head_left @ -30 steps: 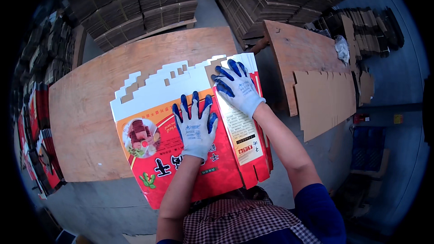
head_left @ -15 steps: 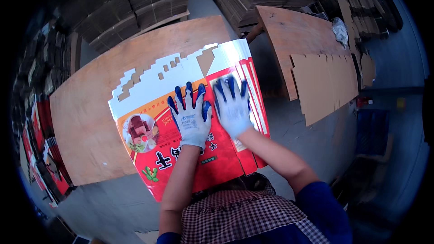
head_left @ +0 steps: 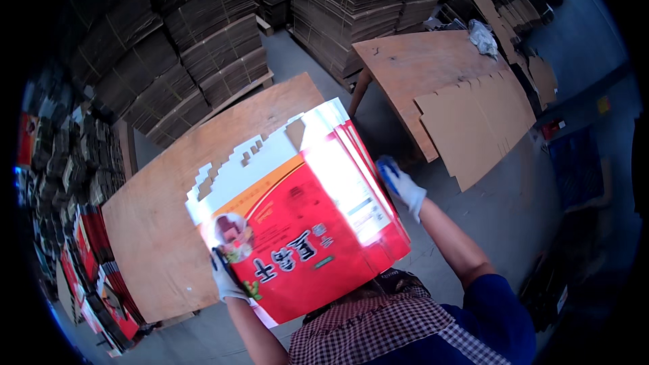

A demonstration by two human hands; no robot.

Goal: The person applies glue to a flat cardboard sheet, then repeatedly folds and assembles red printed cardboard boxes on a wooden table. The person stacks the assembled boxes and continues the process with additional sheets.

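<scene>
A small stack of flattened printed cartons, red with an orange band and a white notched far edge, lies on the near part of a wooden table, right against my checked apron. My left hand, in a white glove with blue fingertips, is at the stack's left edge, its visible fingers stretched along that side. Just off the right edge is my right hand in a matching glove, fingers extended and somewhat blurred. Neither palm lies on top of the cartons. The undersides of both hands are hidden.
The wooden tabletop extends left and away. A second wooden table at the right bears a plain brown cardboard sheet and crumpled plastic. Tall bundled cardboard stacks stand behind; more printed cartons are at the left.
Both hands have left the top of the cartons and moved apart, the left to the left edge, the right to the right edge. The whole view has also shifted.
</scene>
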